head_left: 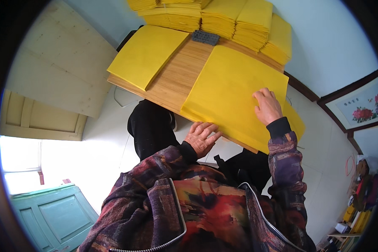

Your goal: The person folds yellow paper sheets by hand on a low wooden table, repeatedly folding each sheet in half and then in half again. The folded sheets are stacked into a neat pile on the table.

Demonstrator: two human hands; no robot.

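A large yellow sheet (235, 88), seemingly atop others, covers the right part of the wooden table (182, 63). At its near edge my left hand (203, 137) lies palm down, fingers slightly apart, the fingertips touching the edge. My right hand (268, 108) rests on the right side of the same sheet. Its fingers are bent, with the thumb apart from them and nothing visible between. More yellow material (294, 122) sticks out under my right wrist. Another flat yellow pile (149, 54) sits on the table's left end.
Tall stacks of folded yellow sheets (252, 25) line the table's far edge. A dark grey textured block (205, 38) lies in front of them. My dark-trousered legs (149, 126) are below the near edge. A framed flower picture (361, 105) hangs at the right; a green door panel (56, 216) is lower left.
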